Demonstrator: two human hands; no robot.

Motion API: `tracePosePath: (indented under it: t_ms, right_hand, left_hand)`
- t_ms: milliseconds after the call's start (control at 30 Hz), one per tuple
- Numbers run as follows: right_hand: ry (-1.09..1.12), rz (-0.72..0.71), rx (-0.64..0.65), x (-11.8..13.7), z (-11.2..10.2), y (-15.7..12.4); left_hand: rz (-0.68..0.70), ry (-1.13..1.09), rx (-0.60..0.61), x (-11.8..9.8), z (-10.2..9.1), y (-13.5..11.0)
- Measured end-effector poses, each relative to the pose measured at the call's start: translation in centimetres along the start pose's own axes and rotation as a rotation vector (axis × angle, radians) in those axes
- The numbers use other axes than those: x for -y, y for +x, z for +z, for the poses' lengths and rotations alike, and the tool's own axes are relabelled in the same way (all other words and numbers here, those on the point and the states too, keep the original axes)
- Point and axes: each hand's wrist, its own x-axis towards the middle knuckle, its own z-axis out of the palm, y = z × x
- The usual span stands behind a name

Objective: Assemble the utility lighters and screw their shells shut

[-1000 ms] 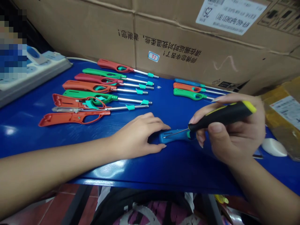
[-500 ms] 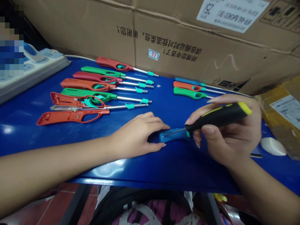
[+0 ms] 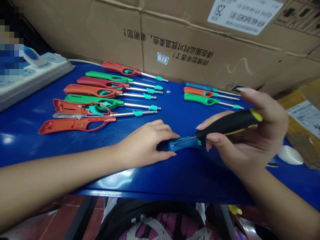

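My left hand [image 3: 152,143] lies on the blue table with thumb and fingers closed around the end of a blue gas lighter [image 3: 183,143]. The far part of that lighter is hidden behind my right hand [image 3: 252,140]. Held in my right hand is a screwdriver [image 3: 230,124] with a black and yellow handle. Its thin shaft slants down to the left, with the tip at the lighter's handle near my left fingers. On the left lies an opened orange lighter, its shell half [image 3: 77,125] beside the inner parts [image 3: 95,110].
Several red, green and orange lighters [image 3: 107,78] lie in a row at the left back. Another group of 3 lighters [image 3: 200,99] lies by the cardboard box [image 3: 95,33]. A power strip [image 3: 47,71] is at far left; a white rounded object [image 3: 290,155] at right.
My right hand has turned on the screwdriver, the fingers shifting and the handle rolling to show its yellow underside. The left hand and lighter stay put.
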Motion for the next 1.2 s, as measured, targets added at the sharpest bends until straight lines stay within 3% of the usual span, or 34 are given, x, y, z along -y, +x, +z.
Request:
tracePosePath:
  t_ms: [167, 367, 467, 667, 833, 900, 1000, 1067, 1200]
  right_hand:
    - [0.037, 0.053, 0.102, 0.3, -0.9, 0.4]
    - [-0.182, -0.227, 0.058, -0.3, -1.6, 0.9]
    - [-0.249, -0.194, 0.024, -0.4, -1.4, 0.5]
    - [-0.160, -0.072, 0.076, 0.7, -0.9, 0.4]
    - [-0.358, -0.218, 0.057, 0.6, -1.5, 0.9]
    - [-0.335, -0.236, 0.050, 0.4, -1.5, 0.8]
    - [-0.122, -0.012, 0.077, 0.3, -1.2, 0.4]
    - [-0.051, 0.059, 0.091, 0.4, -1.2, 0.2]
    - [-0.298, -0.120, 0.051, 0.3, -1.7, 0.1]
  left_hand:
    - [0.008, 0.009, -0.010, 0.0, 0.1, 0.0]
    - [0.009, 0.010, -0.007, 0.0, 0.1, -0.1]
    - [0.013, 0.007, -0.011, 0.1, 0.1, -0.1]
    - [0.016, 0.003, -0.012, 0.1, 0.2, 0.0]
    - [0.004, 0.000, -0.008, 0.1, 0.2, 0.0]
    - [0.003, 0.000, -0.007, 0.1, 0.2, -0.1]
    - [0.012, 0.002, -0.008, 0.1, 0.1, 0.0]
    - [0.016, 0.002, -0.006, 0.1, 0.1, 0.0]
    - [0.005, 0.007, -0.001, 0.2, 0.2, 0.0]
